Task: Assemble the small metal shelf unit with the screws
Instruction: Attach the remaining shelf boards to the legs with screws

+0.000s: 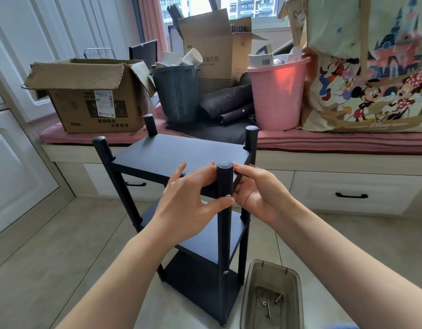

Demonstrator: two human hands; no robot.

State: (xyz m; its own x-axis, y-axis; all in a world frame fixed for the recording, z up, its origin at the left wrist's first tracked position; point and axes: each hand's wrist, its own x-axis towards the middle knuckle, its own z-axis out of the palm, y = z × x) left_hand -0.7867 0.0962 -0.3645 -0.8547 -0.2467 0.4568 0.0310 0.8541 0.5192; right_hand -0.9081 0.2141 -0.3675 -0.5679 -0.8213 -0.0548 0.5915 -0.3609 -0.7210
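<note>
- Steadying the shelf unit [181,150] at the centre of the frame, I am working at its near front post [224,186], where the top shelf board [172,153] meets it.
- My left hand [188,200] is coming in from the lower left; its fingers are lying over the near edge of the top shelf board and its thumb is pressing the post from the front, so this grip is curled round board and post together.
- My right hand [257,193] is closing in from the right of the same post, fingers curled against its far side. I cannot tell whether it is pinching a screw, because the post is hiding the fingertips.
- The post's long axis is running upright, top to bottom of the frame, and it is standing between my two hands, touching both; neither hand is clearly nearer.
- The joint I judge to be the target is lying just right of the post and below its cap, so my right hand is the better placed for any screw going in sideways.
- One screw head [225,272] is already showing low on this post, near the bottom shelf.
- Spare screws [270,305] are lying in the clear tray [249,293] on the floor, lower right of the frame, just beside the unit's foot and on my right hand's side.
</note>
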